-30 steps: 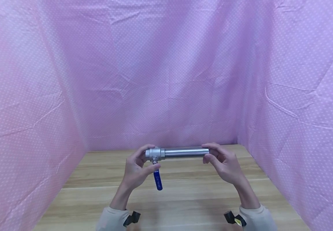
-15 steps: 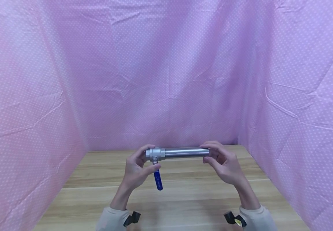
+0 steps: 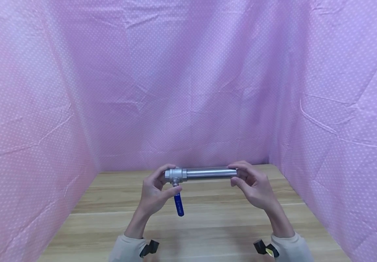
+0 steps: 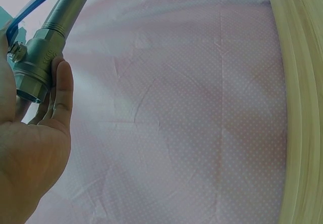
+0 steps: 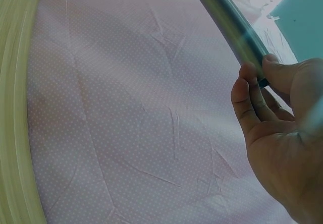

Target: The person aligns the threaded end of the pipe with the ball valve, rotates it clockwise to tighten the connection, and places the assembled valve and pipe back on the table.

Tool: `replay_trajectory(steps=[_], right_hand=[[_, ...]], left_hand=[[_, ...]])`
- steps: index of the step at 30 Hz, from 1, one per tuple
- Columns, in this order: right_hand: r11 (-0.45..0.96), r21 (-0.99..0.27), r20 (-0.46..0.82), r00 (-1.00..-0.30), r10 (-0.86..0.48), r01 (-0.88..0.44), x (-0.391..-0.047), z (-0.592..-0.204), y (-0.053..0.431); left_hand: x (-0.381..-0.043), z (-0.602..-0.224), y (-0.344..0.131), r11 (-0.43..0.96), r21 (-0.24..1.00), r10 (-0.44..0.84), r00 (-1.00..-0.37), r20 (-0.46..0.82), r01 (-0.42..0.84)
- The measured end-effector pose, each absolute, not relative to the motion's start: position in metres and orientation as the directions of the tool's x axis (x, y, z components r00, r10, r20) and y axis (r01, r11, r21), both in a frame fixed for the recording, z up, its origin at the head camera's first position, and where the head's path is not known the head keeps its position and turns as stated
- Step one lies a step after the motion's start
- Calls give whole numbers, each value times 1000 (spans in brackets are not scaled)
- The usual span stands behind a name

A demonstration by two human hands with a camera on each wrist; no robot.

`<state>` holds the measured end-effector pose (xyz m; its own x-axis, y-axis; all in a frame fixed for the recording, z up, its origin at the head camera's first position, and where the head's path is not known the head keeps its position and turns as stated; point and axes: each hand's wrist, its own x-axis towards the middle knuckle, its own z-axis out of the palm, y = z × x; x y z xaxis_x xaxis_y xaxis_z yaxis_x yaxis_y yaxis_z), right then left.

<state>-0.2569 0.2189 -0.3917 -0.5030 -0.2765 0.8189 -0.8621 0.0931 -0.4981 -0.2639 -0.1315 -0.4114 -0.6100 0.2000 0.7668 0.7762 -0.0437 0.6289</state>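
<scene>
A silver metal ball valve (image 3: 176, 174) with a blue lever handle (image 3: 179, 205) is joined to a smooth metal pipe (image 3: 211, 173). Both are held level above the table, and the handle points toward me. My left hand (image 3: 153, 193) grips the valve at the left, its thumb by the base of the handle. At the other end, my right hand (image 3: 255, 187) pinches the pipe's tip between thumb and fingers. The left wrist view shows fingers (image 4: 63, 90) behind the valve body (image 4: 41, 55). In the right wrist view the pipe (image 5: 234, 27) slants down into the fingertips.
Below lies a light wood-grain table (image 3: 201, 225). Pink dotted cloth (image 3: 188, 91) hangs at the back and along both sides. Black wrist mounts (image 3: 149, 248) sit at the cuffs of both pale sleeves.
The right hand's fingers shift slightly at the pipe's end. The left hand, valve and pipe stay nearly still.
</scene>
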Motion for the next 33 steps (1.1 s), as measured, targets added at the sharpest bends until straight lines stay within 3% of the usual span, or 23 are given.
replay_trajectory(steps=[11,21,33], right_hand=[[101,-540,793,-545,-270,-836,-255,-391,218],[50,-505,820,-497,-284,-862,-258,-393,219],[66,-491,828,-489,-274,-869,-258,-393,219]], left_hand=[[-262,-409,-132,-44,626,197,-607,770,779],[-261,-409,-132,-44,638,200,-619,759,769],[-263,-411,-132,-46,637,201,-617,761,769]])
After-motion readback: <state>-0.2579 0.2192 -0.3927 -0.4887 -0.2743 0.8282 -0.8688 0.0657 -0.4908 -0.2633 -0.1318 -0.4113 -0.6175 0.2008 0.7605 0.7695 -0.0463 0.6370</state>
